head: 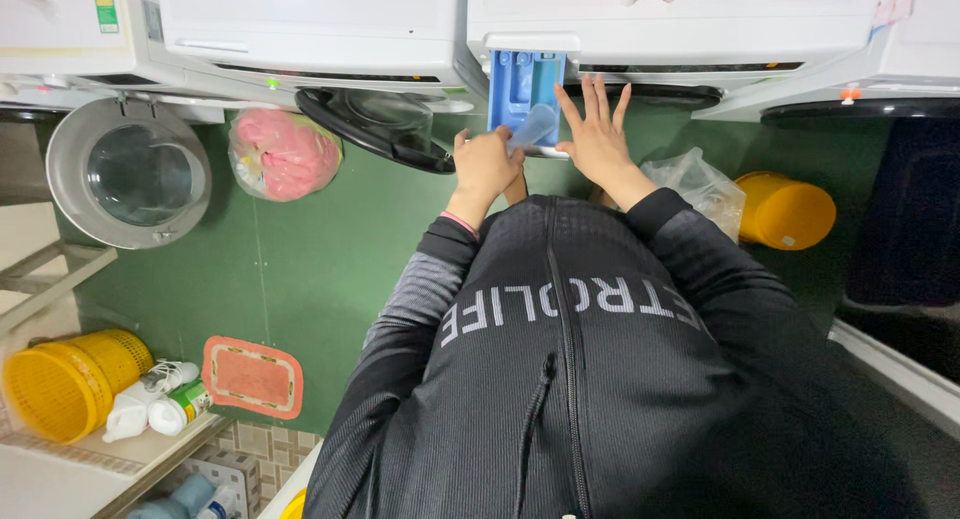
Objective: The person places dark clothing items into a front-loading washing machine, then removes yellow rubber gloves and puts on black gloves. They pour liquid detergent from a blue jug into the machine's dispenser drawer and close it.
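Clear cup (533, 127) tilts over blue drawer (524, 89), between both hands.

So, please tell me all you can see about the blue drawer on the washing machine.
The blue drawer looks like plastic and is pulled out of the white washing machine front. It has divided compartments inside. The left hand holds a small translucent cup tilted at its front edge, while the right hand rests flat, fingers spread, on the machine beside it.
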